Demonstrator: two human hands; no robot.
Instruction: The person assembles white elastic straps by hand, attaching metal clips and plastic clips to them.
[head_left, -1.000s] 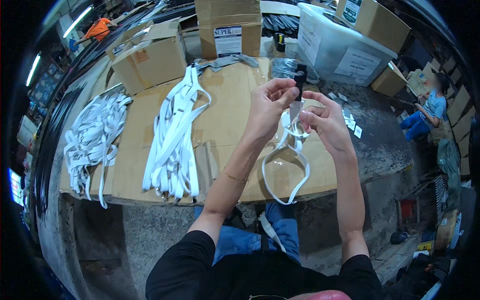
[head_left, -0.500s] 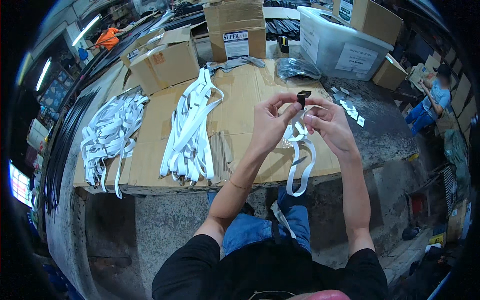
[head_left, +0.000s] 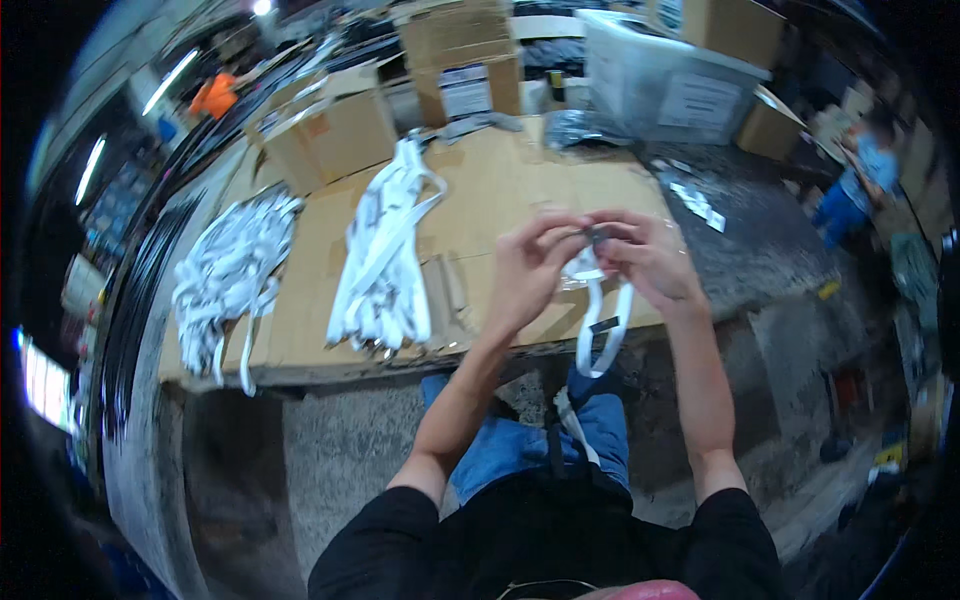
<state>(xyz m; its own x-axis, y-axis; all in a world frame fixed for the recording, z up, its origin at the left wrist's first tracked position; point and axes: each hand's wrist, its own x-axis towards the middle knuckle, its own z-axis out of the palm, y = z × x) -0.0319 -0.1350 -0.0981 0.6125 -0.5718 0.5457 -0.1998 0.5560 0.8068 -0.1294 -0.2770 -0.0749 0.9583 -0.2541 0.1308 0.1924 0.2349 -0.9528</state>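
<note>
My left hand and my right hand meet above the right part of the work surface, fingertips pinched together. Between them sits a small dark buckle, partly covered by the fingers and blurred. From it a white strap hangs in a loop past the table's front edge, with a small dark piece on it. To the left of my hands lies a long bundle of white straps. A looser heap of white straps rests farther left.
Flattened cardboard covers the table. Cardboard boxes and a translucent plastic bin stand at the back. A bagged dark bundle and small white cards lie nearby. Another person sits at the far right.
The dark buckle has dropped from above my left fingertips to between both hands. My right fingers have closed in on it, and the strap loop has shifted up slightly.
</note>
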